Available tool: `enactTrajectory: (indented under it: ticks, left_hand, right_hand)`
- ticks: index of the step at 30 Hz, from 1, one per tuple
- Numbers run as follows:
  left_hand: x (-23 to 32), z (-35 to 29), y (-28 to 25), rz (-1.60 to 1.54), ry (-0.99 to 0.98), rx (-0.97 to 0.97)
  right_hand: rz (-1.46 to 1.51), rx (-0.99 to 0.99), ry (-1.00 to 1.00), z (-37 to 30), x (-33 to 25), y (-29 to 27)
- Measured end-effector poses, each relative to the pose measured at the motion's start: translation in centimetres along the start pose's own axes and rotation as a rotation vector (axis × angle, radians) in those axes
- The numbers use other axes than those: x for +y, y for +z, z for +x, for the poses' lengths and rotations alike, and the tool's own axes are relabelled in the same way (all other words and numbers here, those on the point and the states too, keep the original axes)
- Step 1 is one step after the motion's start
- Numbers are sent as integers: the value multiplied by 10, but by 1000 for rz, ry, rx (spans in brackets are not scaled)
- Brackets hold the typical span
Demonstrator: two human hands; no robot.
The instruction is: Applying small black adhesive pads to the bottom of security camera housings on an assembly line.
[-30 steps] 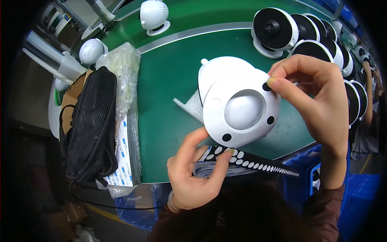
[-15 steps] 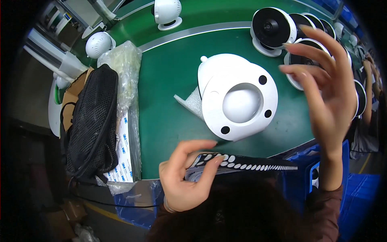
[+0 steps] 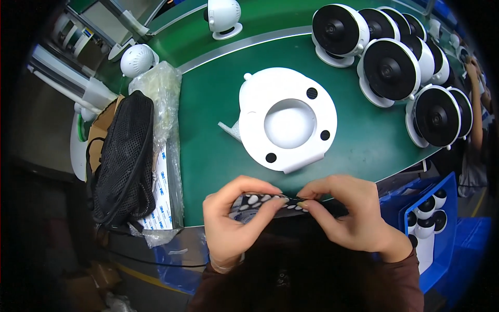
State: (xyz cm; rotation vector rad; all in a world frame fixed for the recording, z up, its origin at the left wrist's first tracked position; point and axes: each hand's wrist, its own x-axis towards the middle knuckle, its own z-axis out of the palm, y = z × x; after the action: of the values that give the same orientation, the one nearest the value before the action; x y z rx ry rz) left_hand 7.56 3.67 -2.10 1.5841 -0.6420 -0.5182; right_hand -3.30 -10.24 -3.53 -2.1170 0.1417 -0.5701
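Between my hands is a bent sheet of round adhesive pads [image 3: 252,200], black with pale round spots. My left hand [image 3: 234,221] pinches it by thumb and fingers. My right hand [image 3: 351,216] is closed at the sheet's other part, thumb and fingertips meeting at its edge; whether a single pad is in that pinch is too small to tell. Just beyond them on the bench lies a white round device [image 3: 254,112], its ring-shaped base facing up. Three black round pads [image 3: 312,93] sit on that base. Grey foam [image 3: 230,130] sticks out from under its left side.
Several white devices with black round fronts [image 3: 391,70] stand at the right on the green bench [image 3: 208,171]. A black mesh bag [image 3: 122,161] and plastic-wrapped sheets [image 3: 162,203] lie left. A blue bin [image 3: 442,239] holding white-and-black parts stands at lower right.
My right hand has come down from above the right side of the bench to the sheet and closed there. The sheet is now bent more between both hands.
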Motion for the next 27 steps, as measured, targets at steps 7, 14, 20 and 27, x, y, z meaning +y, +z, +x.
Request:
enactTrajectory:
  ticks: [7, 14, 20, 27]
  left_hand:
    - [-7, -1, 8, 240, 293, 139]
    - [-2, -7, 19, 192, 193, 209]
    - [-10, -5, 18, 154, 238, 218]
    - [-8, -4, 21, 162, 253, 229]
  right_hand:
    - [-97, 214, -163, -2, 0, 12]
    - [-181, 289, -160, -6, -2, 13]
    - [-267, 285, -182, -7, -9, 11]
    - [-128, 197, -56, -4, -9, 5]
